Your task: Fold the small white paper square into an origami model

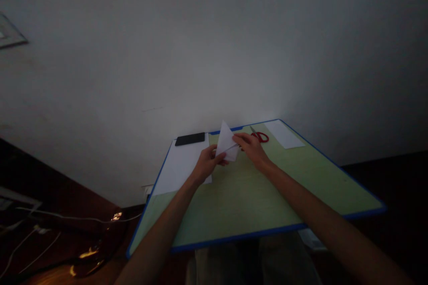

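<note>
A folded sheet of white paper (225, 138) with a pointed top is held up over the green table between both hands. My left hand (207, 161) is closed on its lower left part, thumb in front and some fingers behind. At the paper's right edge my right hand (250, 146) pinches a fold, its fingertips partly hidden. Just behind the right hand lie scissors (262, 136) with red handles, their blades pointing to the wall.
The green table (254, 200) has a blue rim and stands against a grey wall (214, 53). A black phone (190, 139) lies on white paper (174, 167) at the back left. A white paper strip (284, 135) lies at the back right. White cables (83, 219) run along the floor at left.
</note>
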Demonstrator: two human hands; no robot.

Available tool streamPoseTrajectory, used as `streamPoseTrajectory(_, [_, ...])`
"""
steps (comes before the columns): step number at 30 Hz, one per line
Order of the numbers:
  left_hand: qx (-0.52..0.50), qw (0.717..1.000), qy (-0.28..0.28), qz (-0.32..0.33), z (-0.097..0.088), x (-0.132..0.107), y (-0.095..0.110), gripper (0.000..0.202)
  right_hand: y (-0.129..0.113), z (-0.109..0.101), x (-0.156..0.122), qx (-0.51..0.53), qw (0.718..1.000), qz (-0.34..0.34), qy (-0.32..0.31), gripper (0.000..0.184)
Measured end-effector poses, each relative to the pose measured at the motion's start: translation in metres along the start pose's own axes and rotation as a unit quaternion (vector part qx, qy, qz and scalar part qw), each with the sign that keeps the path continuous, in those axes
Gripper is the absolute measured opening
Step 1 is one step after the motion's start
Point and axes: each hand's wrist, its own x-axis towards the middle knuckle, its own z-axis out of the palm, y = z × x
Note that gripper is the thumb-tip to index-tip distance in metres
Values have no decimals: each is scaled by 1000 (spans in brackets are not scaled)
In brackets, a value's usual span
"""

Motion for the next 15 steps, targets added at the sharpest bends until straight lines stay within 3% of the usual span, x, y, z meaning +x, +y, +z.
streamPoseTrajectory(3, [-11, 1000, -5, 0, -1, -1, 2, 58, 1, 2, -2, 6, 999, -19, -44, 42])
streamPoseTrajectory(8, [-17, 1000, 0, 7, 3, -4, 9, 54, 7, 2, -2, 13, 999, -15, -31, 30])
streamPoseTrajectory(15, [-21, 992, 108, 56, 5, -1, 7, 45, 4, 3, -2, 55, 998, 17, -24, 36])
